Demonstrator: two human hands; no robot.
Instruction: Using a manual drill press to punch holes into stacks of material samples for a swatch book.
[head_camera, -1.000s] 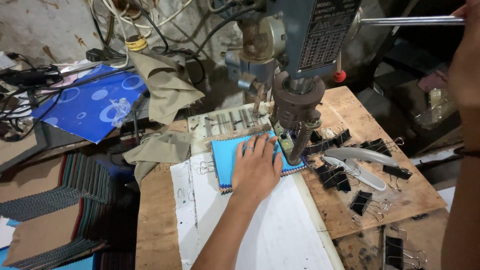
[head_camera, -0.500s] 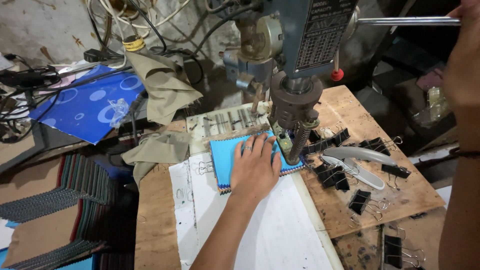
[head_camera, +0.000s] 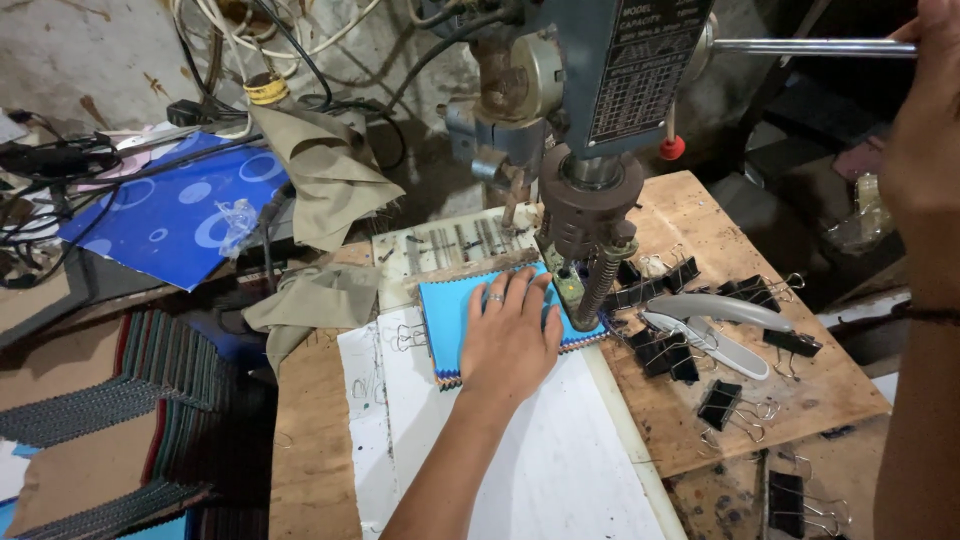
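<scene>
Cluttered workshop counter (head_camera: 330, 440) of bare plywood, with a white board (head_camera: 530, 470) laid across its middle and a tangle of cables (head_camera: 250, 40) against the stained wall at upper left. Grey-blue drill press (head_camera: 600, 90) at top centre, its spindle and spring (head_camera: 597, 285) down at the right edge of a stack of blue fabric swatches (head_camera: 450, 315) with zigzag-cut edges, lying at mid-frame on the white board. Left hand (head_camera: 510, 335) pressed flat on that stack, fingers (head_camera: 535, 300) spread and extended, gripping nothing, tips just beside the bit. Right hand (head_camera: 925, 60) at upper right, wrapped around the end of the steel feed lever (head_camera: 800, 46); full closure cannot be told, since the frame edge cuts it off.

Main hazard, as a judgement: fingertips so near a turning bit, with only palm pressure and no clamp holding the stack. Likely cause of trouble: bit snagging the cloth and spinning or lifting the swatches, dragging the fingers inward. Further risk from the ring on one finger catching. Possible slip of layers too, giving a crooked hole. Scattered black binder clips (head_camera: 660, 350) and a white-handled tool (head_camera: 715, 325) at right centre, close enough to be knocked. Olive cloth (head_camera: 320, 180) draped behind the press, near the moving parts.
</scene>
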